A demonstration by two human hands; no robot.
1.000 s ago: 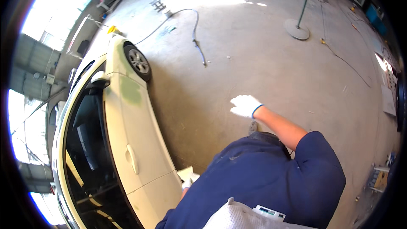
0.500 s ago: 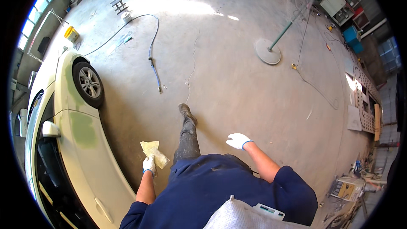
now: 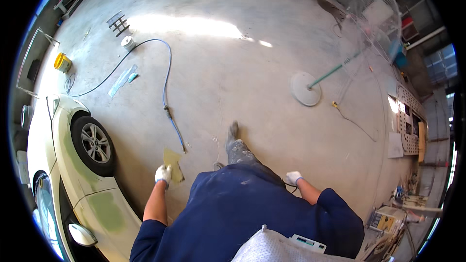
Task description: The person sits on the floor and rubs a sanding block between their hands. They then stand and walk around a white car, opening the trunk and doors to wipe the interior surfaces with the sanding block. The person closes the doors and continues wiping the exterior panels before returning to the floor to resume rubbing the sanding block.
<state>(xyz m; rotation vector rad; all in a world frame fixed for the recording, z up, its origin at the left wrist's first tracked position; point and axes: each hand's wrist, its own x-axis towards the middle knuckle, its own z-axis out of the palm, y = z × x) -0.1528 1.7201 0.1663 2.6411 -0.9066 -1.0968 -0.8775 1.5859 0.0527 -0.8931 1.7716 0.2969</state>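
In a white glove, my left hand (image 3: 163, 174) is closed on yellow sandpaper sheets (image 3: 173, 164), which hang flat out in front of it, over the floor to the right of the car. My right hand (image 3: 293, 178), also gloved in white, hangs low beside my hip. It appears to hold nothing, and its fingers look loosely apart. A dark thin cord (image 3: 290, 185) shows between that hand and my blue shirt. On my left stands a pale yellow-white car (image 3: 63, 150) with a dull green patch (image 3: 108, 211) on its side panel.
A blue air hose (image 3: 168, 75) curves over the concrete ahead, past a white tub (image 3: 128, 43) and a small step stool (image 3: 117, 23). Further left sits a yellow bucket (image 3: 62, 62). A pedestal fan's round base (image 3: 306, 89) stands ahead right, with a cable (image 3: 357, 125) nearby.
I have stepped forward, so the car's wheel and the hose lie nearer. My right hand has swung back toward my hip. My left hand keeps hold of the sandpaper.
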